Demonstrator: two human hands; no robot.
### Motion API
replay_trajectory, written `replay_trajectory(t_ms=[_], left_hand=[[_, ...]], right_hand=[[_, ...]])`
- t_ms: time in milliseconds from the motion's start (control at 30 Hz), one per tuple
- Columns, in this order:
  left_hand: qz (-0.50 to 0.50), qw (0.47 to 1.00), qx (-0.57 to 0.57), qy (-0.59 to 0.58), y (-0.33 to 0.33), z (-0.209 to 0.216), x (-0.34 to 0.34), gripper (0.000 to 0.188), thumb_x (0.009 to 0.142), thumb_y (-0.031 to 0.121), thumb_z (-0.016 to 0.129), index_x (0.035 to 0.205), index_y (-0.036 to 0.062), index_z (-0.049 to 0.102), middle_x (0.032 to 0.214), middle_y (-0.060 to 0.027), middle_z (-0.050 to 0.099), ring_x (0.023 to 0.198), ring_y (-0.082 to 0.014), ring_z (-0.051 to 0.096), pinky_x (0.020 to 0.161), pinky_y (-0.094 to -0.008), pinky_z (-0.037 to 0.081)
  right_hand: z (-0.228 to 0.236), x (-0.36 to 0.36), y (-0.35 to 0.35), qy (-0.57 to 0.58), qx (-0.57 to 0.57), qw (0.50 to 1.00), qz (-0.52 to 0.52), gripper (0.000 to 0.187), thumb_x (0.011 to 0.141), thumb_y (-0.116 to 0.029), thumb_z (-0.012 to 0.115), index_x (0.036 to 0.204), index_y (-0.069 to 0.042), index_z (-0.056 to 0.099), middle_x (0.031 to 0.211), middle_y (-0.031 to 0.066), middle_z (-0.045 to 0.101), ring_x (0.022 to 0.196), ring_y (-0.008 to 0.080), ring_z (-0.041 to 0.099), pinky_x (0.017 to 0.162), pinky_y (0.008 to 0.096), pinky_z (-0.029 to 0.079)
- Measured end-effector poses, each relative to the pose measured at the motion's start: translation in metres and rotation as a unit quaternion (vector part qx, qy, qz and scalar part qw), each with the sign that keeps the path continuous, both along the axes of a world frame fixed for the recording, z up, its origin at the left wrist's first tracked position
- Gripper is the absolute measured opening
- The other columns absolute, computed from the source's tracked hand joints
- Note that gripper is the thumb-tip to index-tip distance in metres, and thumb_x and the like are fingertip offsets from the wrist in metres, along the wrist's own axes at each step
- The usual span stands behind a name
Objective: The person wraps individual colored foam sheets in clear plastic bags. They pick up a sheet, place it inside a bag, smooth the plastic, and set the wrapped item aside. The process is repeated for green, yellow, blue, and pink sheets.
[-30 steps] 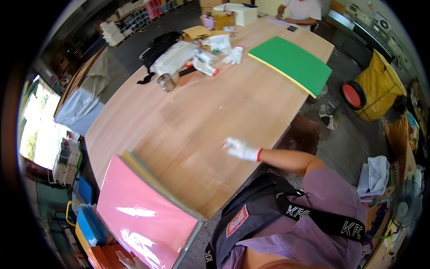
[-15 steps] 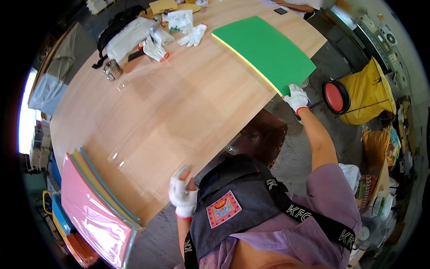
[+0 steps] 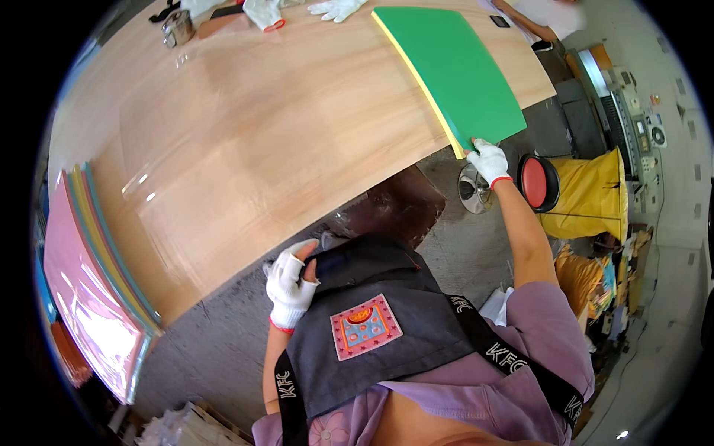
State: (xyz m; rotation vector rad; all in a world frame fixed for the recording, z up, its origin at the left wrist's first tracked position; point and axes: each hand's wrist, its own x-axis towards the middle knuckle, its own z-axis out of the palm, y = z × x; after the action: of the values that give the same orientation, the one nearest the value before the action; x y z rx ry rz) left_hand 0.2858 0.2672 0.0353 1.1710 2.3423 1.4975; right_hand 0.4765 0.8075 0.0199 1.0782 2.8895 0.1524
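Right of centre, I see right hand [image 3: 489,160] pinching corner of green stack [image 3: 459,70], overhanging table [image 3: 327,126] edge; lower centre, left hand [image 3: 291,288] loosely spread, open room between.

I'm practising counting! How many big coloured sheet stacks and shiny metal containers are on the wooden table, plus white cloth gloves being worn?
Coloured sheet stacks: 2 (green-topped stack, glossy pink-topped stack)
Shiny metal container: 1
Worn white cloth gloves: 2 (left hand, right hand)
Total: 5
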Motion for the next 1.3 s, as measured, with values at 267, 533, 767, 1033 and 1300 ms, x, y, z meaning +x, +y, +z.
replay_trajectory(t_ms=[267, 533, 767, 1033, 1300], left_hand=[[0.041, 0.998, -0.02, -0.035, -0.034, -0.007, 0.008, 0.035, 0.083, 0.0, 0.071, 0.117, 0.0066, 0.07, 0.109, -0.0125, 0.073, 0.098, -0.0313, 0.07, 0.086, -0.037, 0.054], [0.059, 0.997, -0.011, -0.048, -0.049, -0.021, 0.009, 0.036, 0.084, 0.001, 0.071, 0.119, 0.0066, 0.07, 0.111, -0.0137, 0.073, 0.099, -0.0324, 0.07, 0.087, -0.037, 0.053], [0.015, 0.997, -0.015, -0.08, -0.033, -0.015, 0.003, 0.033, 0.086, 0.003, 0.071, 0.119, 0.0076, 0.07, 0.111, -0.0119, 0.073, 0.101, -0.0312, 0.07, 0.087, -0.0366, 0.053], [-0.294, 0.805, 0.066, -0.511, 0.155, 0.004, -0.005, 0.043, 0.108, 0.022, 0.05, 0.149, 0.0095, 0.05, 0.135, -0.009, 0.065, 0.119, -0.0162, 0.063, 0.098, -0.0323, 0.052], [-0.221, 0.577, 0.04, -0.785, 0.44, -0.051, 0.052, 0.059, 0.104, 0.043, 0.051, 0.152, 0.0113, 0.038, 0.153, -0.0164, 0.042, 0.132, -0.0367, 0.048, 0.107, -0.054, 0.045]], right_hand=[[0.003, -0.001, 0.007, -0.014, -0.056, 0.998, 0.003, 0.055, 0.092, -0.044, 0.062, 0.131, -0.006, 0.065, 0.128, 0.0202, 0.066, 0.115, 0.0355, 0.065, 0.1, 0.0417, 0.049], [0.01, -0.009, 0.006, -0.058, -0.053, 0.997, 0.021, 0.055, 0.093, -0.044, 0.06, 0.133, -0.006, 0.062, 0.122, 0.0228, 0.068, 0.112, 0.0381, 0.065, 0.097, 0.0438, 0.051], [0.031, -0.023, 0.021, -0.187, -0.036, 0.981, 0.042, 0.053, 0.093, -0.038, 0.061, 0.133, -0.006, 0.047, 0.098, 0.0277, 0.07, 0.095, 0.0446, 0.068, 0.084, 0.0521, 0.053], [0.039, -0.018, 0.046, -0.222, -0.015, 0.97, 0.093, 0.057, 0.093, -0.041, 0.057, 0.137, -0.006, 0.046, 0.101, 0.0227, 0.071, 0.095, 0.0407, 0.069, 0.083, 0.0509, 0.055], [0.057, -0.021, 0.01, -0.069, 0.032, 0.997, 0.017, 0.041, 0.083, -0.039, 0.067, 0.107, -0.009, 0.055, 0.085, 0.0147, 0.072, 0.077, 0.0356, 0.071, 0.07, 0.0491, 0.056]])
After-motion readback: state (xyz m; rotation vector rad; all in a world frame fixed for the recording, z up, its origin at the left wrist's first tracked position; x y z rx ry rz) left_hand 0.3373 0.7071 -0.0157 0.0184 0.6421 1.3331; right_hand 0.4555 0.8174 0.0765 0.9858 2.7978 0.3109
